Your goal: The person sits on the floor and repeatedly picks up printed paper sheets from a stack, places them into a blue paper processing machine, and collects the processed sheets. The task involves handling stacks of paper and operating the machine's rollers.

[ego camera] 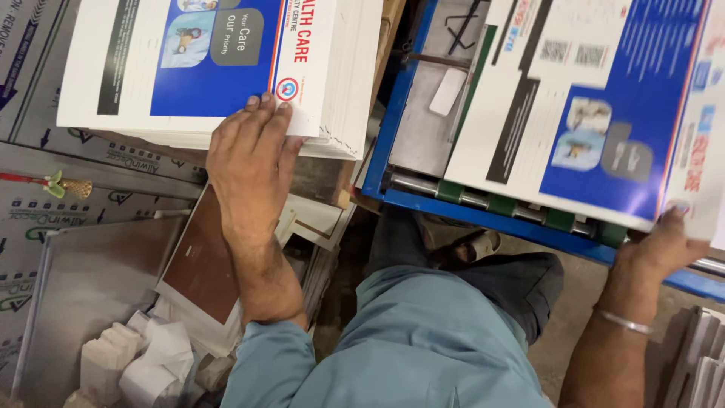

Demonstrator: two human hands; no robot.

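Under left hand (251, 162): printed stack (219, 68); right hand (664, 245) apart.

A print shop: stacks of printed sheets (219, 60) beside a blue roller-fed machine (483, 200).

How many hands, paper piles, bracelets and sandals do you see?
Hands: 2, the left hand and the right hand
Printed paper piles: 2, the left stack and the sheets on the blue machine
Bracelets: 1, the bangle
Sandals: 1, the sandal
Total: 6
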